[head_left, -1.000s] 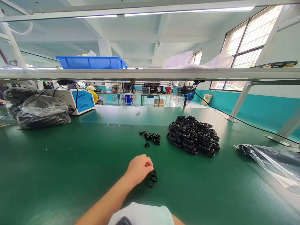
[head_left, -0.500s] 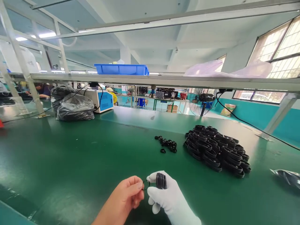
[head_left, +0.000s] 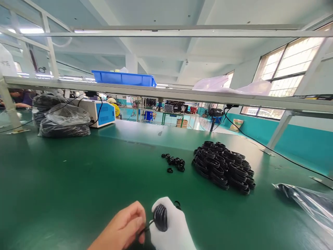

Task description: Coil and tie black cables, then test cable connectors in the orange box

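Observation:
My right hand, in a white glove, grips a black coiled bundle of rings or cable low in the view. My bare left hand sits just left of it, fingers pinched on a thin black loop that hangs from the bundle. A few small black rings lie on the green table behind the glove. Farther back lie a loose cluster of small black rings and a large pile of black coiled bundles.
Black-filled plastic bags and a white-and-blue machine stand at the back left. A clear plastic bag lies at the right. An overhead shelf carries a blue bin. A person works at far left.
My left hand lifted off the rings on the table and met the gloved right hand, which came into view holding a bundle. Both hands have sunk lower in the view; the camera shifted.

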`<action>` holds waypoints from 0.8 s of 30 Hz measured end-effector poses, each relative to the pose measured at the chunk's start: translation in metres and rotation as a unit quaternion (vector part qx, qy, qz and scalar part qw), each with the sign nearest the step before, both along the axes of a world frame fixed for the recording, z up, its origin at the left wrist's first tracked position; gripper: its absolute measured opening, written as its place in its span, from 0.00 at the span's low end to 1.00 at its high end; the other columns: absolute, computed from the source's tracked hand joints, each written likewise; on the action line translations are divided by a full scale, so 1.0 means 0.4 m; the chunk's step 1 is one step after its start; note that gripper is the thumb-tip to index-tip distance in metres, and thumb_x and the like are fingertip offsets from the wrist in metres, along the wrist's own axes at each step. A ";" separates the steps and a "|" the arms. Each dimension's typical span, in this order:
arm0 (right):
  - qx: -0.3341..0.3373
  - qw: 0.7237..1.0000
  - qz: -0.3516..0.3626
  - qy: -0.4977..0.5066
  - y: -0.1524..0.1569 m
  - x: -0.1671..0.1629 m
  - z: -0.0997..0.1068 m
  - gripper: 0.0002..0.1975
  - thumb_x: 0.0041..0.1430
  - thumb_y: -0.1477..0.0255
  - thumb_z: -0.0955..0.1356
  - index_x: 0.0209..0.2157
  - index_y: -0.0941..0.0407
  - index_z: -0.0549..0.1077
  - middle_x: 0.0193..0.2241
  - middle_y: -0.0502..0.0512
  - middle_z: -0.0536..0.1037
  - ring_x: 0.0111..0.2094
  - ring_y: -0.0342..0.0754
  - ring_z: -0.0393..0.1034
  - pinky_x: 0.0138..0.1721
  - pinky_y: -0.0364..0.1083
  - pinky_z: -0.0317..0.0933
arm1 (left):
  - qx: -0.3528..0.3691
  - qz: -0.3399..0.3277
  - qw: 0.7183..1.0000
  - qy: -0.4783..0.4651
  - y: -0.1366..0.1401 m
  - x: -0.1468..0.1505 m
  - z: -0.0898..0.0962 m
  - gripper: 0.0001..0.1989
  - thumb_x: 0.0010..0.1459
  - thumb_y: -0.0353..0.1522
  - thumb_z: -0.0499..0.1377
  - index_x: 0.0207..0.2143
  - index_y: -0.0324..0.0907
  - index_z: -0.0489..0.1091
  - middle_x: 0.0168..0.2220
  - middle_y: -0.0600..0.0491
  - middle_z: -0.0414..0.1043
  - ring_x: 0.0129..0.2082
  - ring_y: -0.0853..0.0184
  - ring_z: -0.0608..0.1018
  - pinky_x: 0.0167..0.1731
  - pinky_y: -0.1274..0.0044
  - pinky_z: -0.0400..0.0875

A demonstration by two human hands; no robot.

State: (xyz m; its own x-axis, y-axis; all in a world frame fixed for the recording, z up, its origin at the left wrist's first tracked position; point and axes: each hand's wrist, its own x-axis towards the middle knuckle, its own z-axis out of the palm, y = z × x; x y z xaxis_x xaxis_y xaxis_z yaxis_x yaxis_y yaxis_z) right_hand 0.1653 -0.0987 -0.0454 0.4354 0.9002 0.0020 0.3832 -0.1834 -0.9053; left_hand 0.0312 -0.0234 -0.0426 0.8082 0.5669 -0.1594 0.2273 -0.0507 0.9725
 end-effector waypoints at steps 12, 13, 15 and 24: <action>-0.035 0.965 0.119 0.232 0.003 0.017 0.023 0.27 0.37 0.77 0.65 0.44 0.59 0.62 0.16 0.42 0.66 0.14 0.38 0.58 0.15 0.39 0.54 | 0.279 -0.004 0.943 0.180 0.016 0.006 0.120 0.09 0.42 0.29 0.58 0.29 0.48 0.72 0.33 0.57 0.68 0.36 0.62 0.71 0.39 0.75 0.60; -0.056 0.952 0.158 0.256 0.004 0.019 0.014 0.32 0.37 0.76 0.66 0.49 0.60 0.59 0.15 0.42 0.67 0.12 0.38 0.57 0.13 0.39 0.53 | 0.258 -0.004 0.954 0.153 0.017 0.002 0.114 0.13 0.41 0.28 0.58 0.32 0.49 0.71 0.36 0.57 0.68 0.38 0.63 0.71 0.40 0.75 0.60; -0.073 0.941 0.204 0.261 0.004 0.021 -0.012 0.41 0.38 0.75 0.67 0.56 0.61 0.51 0.16 0.42 0.67 0.12 0.39 0.59 0.12 0.38 0.53 | 0.210 -0.014 0.971 0.115 0.016 -0.004 0.099 0.20 0.41 0.26 0.59 0.39 0.51 0.69 0.42 0.57 0.67 0.44 0.63 0.69 0.44 0.76 0.59; -0.014 0.977 0.179 0.119 -0.005 0.036 -0.070 0.59 0.30 0.72 0.75 0.62 0.63 0.41 0.50 0.67 0.68 0.49 0.59 0.63 0.51 0.53 0.55 | 0.193 -0.053 0.969 0.145 -0.032 0.012 0.089 0.21 0.40 0.28 0.60 0.40 0.52 0.68 0.40 0.55 0.66 0.38 0.61 0.70 0.38 0.74 0.63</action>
